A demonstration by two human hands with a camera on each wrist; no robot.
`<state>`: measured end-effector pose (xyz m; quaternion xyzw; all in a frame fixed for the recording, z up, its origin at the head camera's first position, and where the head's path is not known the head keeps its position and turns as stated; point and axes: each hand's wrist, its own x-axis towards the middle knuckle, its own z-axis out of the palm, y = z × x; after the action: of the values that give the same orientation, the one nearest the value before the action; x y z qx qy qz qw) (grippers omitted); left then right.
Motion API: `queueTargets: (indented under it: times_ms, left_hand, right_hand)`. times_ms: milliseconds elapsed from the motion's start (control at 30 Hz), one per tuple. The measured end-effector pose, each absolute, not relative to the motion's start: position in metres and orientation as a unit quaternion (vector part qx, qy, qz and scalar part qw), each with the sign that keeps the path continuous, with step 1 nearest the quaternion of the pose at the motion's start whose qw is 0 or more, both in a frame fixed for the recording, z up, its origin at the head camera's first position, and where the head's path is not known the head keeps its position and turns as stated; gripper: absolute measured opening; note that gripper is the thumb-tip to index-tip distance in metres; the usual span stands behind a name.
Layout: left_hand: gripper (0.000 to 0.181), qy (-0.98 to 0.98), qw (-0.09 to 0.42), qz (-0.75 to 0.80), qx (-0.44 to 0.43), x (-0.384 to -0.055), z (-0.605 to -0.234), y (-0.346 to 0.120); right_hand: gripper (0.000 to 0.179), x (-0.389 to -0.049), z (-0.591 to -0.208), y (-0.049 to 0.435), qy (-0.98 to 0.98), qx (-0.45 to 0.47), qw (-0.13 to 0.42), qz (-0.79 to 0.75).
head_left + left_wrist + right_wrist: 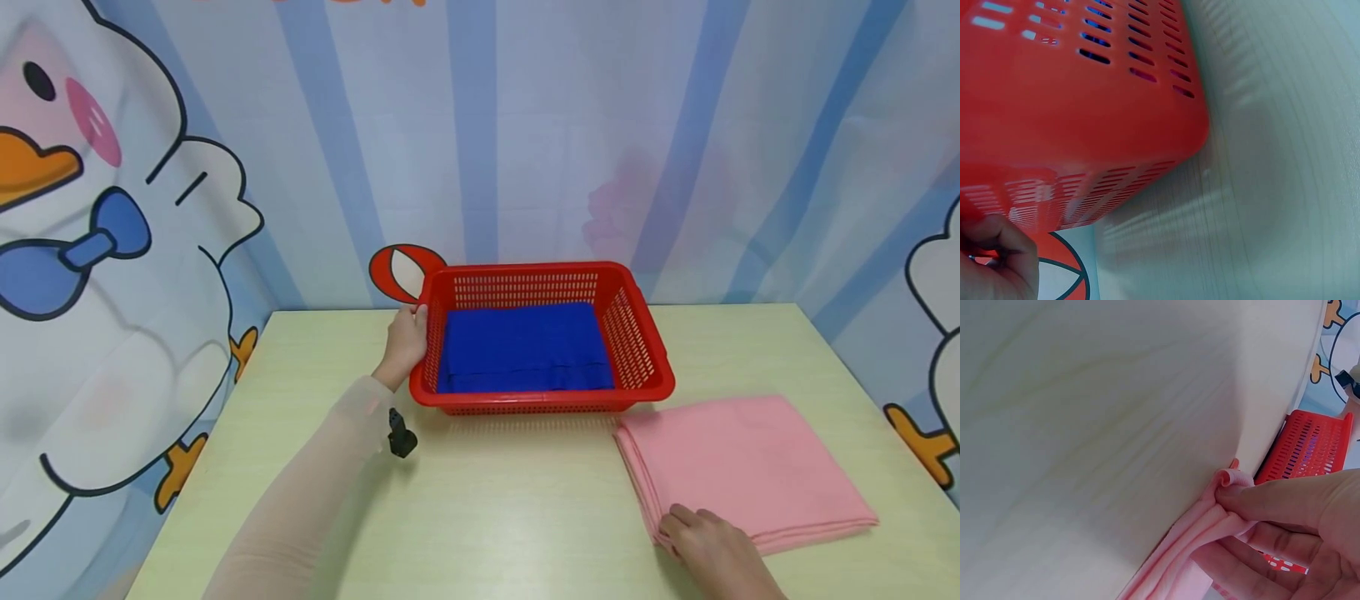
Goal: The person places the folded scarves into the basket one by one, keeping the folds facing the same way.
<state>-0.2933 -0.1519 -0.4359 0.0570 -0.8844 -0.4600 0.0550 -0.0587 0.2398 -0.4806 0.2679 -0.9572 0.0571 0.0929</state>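
A red plastic basket (543, 398) with slotted walls stands at the back middle of the table. Inside it lies a folded blue cloth (525, 346). My left hand (405, 342) grips the basket's left rim; in the left wrist view its curled fingers show beside the red wall. At the front right lies a folded pink cloth (750, 467), its back left corner close by the basket. My right hand (716, 546) pinches the pink cloth's front left edge. The right wrist view shows the thumb and fingers (1241, 565) around the layered folds.
The pale wooden table (487, 500) reaches back to a printed curtain (540, 150) with cartoon ducks. A small black device (402, 435) sits at my left wrist.
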Motion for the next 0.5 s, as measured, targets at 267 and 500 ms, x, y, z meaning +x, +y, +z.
queueTargets:
  times_ms: [267,500]
  left_hand:
    - [0.043,-0.885,0.059,-0.458,0.053,-0.2951,-0.4372,-0.1534]
    - [0.043,-0.881,0.059,-0.467,0.054,-0.2943,-0.4372,-0.1533]
  right_hand:
    - [0.033,-0.0595,-0.4821,0.2373,-0.950,0.287,0.100,0.076]
    - [0.037,-0.0598,-0.4822,0.2356,-0.947,0.292,0.101,0.082]
